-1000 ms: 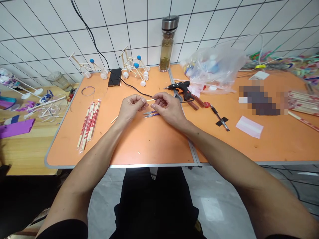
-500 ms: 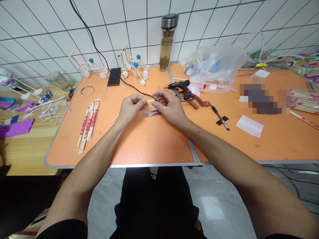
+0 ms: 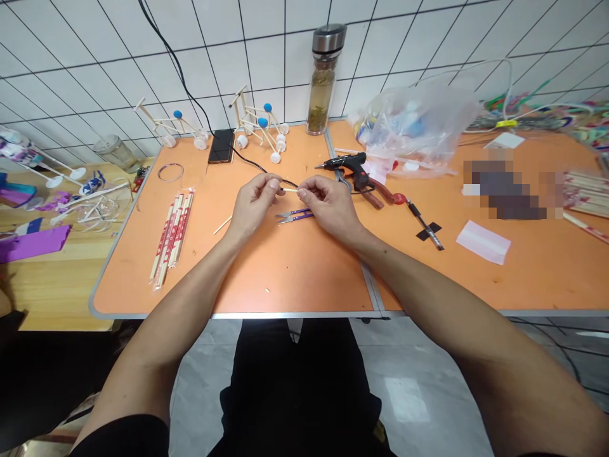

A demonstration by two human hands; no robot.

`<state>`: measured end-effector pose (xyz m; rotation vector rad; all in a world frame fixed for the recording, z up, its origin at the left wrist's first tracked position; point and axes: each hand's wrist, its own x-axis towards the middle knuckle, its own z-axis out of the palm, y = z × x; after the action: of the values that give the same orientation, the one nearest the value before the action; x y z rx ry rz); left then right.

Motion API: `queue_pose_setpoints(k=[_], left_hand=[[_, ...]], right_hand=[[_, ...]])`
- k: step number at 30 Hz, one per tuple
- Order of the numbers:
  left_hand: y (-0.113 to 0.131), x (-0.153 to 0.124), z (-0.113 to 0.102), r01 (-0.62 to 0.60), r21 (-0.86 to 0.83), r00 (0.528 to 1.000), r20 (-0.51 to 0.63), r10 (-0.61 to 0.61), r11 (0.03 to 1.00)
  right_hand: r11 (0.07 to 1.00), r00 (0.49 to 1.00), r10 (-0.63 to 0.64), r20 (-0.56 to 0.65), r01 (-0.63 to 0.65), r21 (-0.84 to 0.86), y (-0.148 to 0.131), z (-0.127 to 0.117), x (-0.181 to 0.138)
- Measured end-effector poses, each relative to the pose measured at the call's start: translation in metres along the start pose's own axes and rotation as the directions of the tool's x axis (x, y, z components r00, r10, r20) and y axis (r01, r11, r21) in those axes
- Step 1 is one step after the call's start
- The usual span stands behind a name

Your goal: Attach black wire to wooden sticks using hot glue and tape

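Between my two hands is a short piece of thin wooden stick [image 3: 290, 190] with a dark end on the left. My left hand [image 3: 254, 206] pinches it at that dark end, thumb against the fingers. The thumb and fingertips of my right hand [image 3: 332, 206] close on the other end. Just below the hands lie thread snips [image 3: 295, 216] with purple handles, partly covered by the right hand. Another thin wooden stick [image 3: 222, 225] rests on the orange table beside my left wrist. A tiny wooden scrap [image 3: 267, 290] lies near the front edge.
Wrapped chopsticks [image 3: 171, 241] lie at left. Behind them are a wire coil [image 3: 170, 172], a phone [image 3: 221, 146] and stick models [image 3: 259, 124] with white wheels. A glass bottle [image 3: 321, 82] stands by the wall. Rightward are a glue gun [image 3: 349, 165], pliers [image 3: 373, 195], a pen [image 3: 423, 223] and a plastic bag [image 3: 419, 127].
The stick's dark end was at the right-hand fingers and is now at the left-hand fingers. Both hands stay close together; the whole view has shifted slightly.
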<state>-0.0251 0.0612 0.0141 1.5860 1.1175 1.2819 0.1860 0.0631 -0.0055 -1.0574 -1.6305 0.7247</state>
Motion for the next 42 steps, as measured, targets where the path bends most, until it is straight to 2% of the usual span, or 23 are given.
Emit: queue_pose_setpoints(k=[5,11,15,24,28,33,39,42], left_hand=[[-0.006,-0.001,0.0,-0.098,0.165,0.995,0.024,0.096,0.981],[-0.015,0.002,-0.002,-0.138,0.129,0.99,0.019,0.136,0.982],[-0.015,0.003,-0.002,-0.096,0.095,0.995,0.034,0.093,0.991],[-0.007,0.003,0.0,0.011,-0.106,0.999,0.039,-0.007,0.994],[-0.004,0.004,-0.003,0.06,-0.073,0.997,0.05,-0.057,0.996],[-0.001,0.004,-0.005,0.096,-0.021,0.995,0.006,-0.095,0.995],[0.002,0.001,0.002,0.136,0.024,0.982,0.127,-0.138,0.99],[0.002,0.001,0.003,0.14,0.012,0.981,0.136,-0.14,0.99]], right_hand=[[1.0,1.0,-0.003,-0.005,0.004,0.008,0.0,-0.001,0.001],[1.0,1.0,0.0,0.022,0.0,0.009,0.0,-0.001,0.001],[1.0,1.0,-0.016,0.026,0.016,0.004,0.0,-0.001,0.001],[0.999,0.999,-0.034,0.043,0.034,-0.014,-0.002,-0.002,0.001],[1.0,0.999,-0.027,0.04,0.028,-0.014,0.0,-0.002,0.002],[0.997,0.999,-0.035,0.038,0.037,-0.069,0.001,-0.003,0.002],[0.971,0.985,-0.15,0.081,0.162,-0.177,-0.004,-0.001,-0.003],[0.967,0.981,-0.172,0.091,0.185,-0.173,-0.002,0.0,-0.003]])
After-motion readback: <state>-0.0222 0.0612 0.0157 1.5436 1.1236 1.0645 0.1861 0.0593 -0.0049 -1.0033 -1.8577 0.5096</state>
